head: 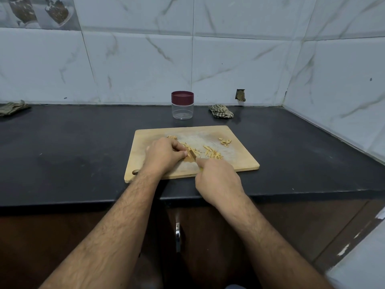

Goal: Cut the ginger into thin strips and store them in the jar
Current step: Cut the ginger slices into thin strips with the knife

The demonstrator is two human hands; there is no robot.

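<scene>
A wooden cutting board [239, 161] lies on the black counter. Thin ginger strips [212, 153] are scattered across its middle, with a few peel scraps [225, 141] at the far right. My left hand [164, 155] has its fingers curled down over a ginger piece [188, 152], holding it on the board. My right hand [218, 180] grips a knife [192, 157] whose blade meets the ginger beside the left fingertips; the handle is hidden in the fist. A clear jar [182, 105] with a maroon lid stands closed behind the board.
A crumpled checked cloth [221, 111] lies right of the jar near the wall. Another cloth [12, 108] sits at the far left of the counter. Tiled walls close in the back and right sides. A cabinet handle [177, 236] shows below the counter edge.
</scene>
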